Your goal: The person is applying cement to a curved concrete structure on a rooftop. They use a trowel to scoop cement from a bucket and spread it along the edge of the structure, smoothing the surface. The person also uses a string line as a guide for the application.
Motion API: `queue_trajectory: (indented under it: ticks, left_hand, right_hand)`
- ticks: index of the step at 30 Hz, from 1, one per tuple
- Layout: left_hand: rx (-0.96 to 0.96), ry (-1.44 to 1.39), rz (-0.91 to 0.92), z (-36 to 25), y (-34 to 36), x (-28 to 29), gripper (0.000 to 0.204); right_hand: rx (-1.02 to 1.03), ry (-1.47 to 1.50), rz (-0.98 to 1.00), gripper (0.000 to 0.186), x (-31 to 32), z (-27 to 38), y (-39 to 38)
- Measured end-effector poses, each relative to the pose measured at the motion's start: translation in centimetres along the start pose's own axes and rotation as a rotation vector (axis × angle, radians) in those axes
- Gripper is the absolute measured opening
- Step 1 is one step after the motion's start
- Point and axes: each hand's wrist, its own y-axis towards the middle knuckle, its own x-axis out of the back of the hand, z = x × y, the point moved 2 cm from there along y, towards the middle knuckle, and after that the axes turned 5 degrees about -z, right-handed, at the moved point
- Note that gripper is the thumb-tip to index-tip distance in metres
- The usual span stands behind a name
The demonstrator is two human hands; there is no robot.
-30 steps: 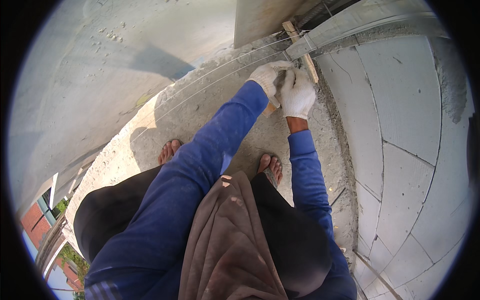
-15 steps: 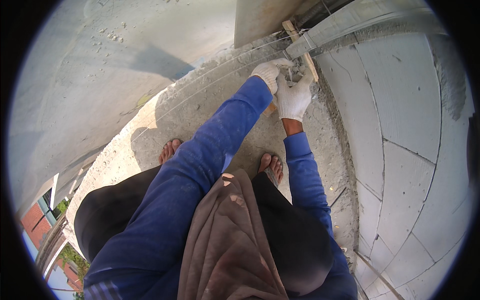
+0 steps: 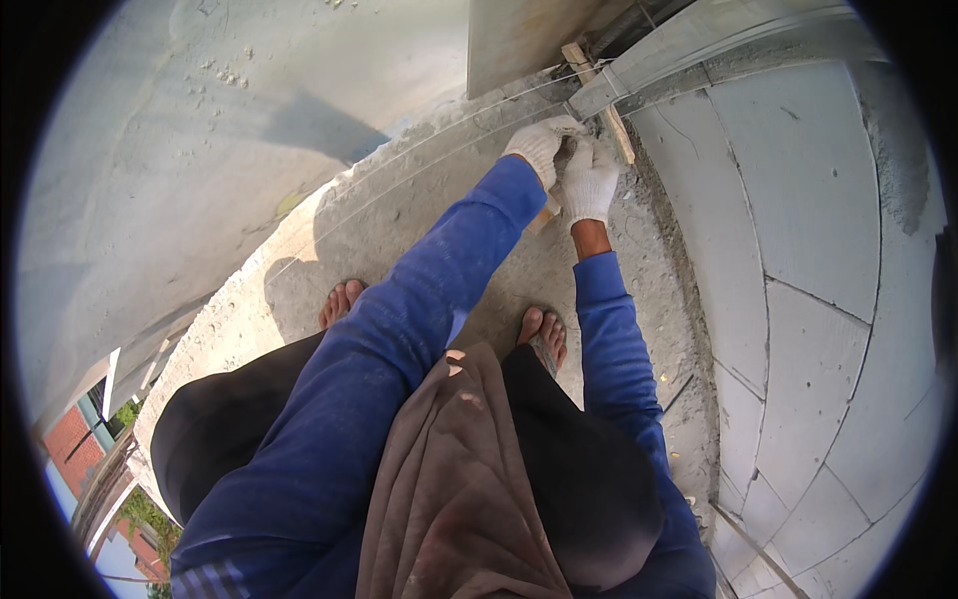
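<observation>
My left hand (image 3: 542, 146), in a white knitted glove, has its fingers curled; what they hold, if anything, is hidden. Close beside it, nearly touching, my right hand (image 3: 591, 184) wears a matching glove. Its fingers are drawn together at the dark gap between the hands, and I cannot make out what is in them. Just right of the fingertips lies a narrow wooden strip (image 3: 620, 136), passing under a long grey metal bar (image 3: 597, 95). A small wood piece (image 3: 545, 214) pokes out below my hands on the rough concrete ledge (image 3: 479, 225).
Thin strings (image 3: 439, 146) stretch along the ledge towards the bar. A pale block wall (image 3: 798, 200) rises on the right; a smooth grey slab (image 3: 200, 150) lies left. My bare-toed feet (image 3: 542, 334) stand on the concrete. Below the left edge, buildings (image 3: 75, 449) show.
My right hand's spread thumb and fingers have come together, closer to my left hand. The rubble seen between the hands is now mostly covered. My left hand has shifted only slightly.
</observation>
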Motion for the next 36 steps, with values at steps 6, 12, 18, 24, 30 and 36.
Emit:
queue_trajectory:
  ticks: [6, 12, 18, 24, 30, 36]
  left_hand:
    - [0.084, 0.144, 0.203, -2.2, 0.1, 0.9, 0.036]
    - [0.759, -1.28, 0.017, -1.1, 0.3, 0.3, 0.029]
    - [0.617, -0.976, 0.014, -1.6, -0.3, 0.6, 0.034]
    - [0.165, -0.262, -0.052, 2.1, 0.7, -2.0, 0.035]
    - [0.12, 0.141, -0.038, -1.8, 0.4, -1.4, 0.032]
    - [0.593, -0.917, -0.03, -0.1, 0.7, -1.8, 0.013]
  right_hand:
    - [-0.934, 0.583, 0.062, 0.036, -0.1, -1.3, -0.3]
    - [-0.314, 0.201, 0.0, 0.031, 0.4, 0.2, -0.4]
    - [0.04, -0.214, -0.119, 0.038, 1.0, 2.9, -1.5]
    - [0.137, -0.287, -0.068, 0.022, -0.1, 1.9, -1.2]
    - [-0.007, -0.181, -0.028, 0.027, 0.2, 2.3, -0.9]
    - [-0.571, 0.427, -0.117, 0.029, -1.6, -0.1, -1.2]
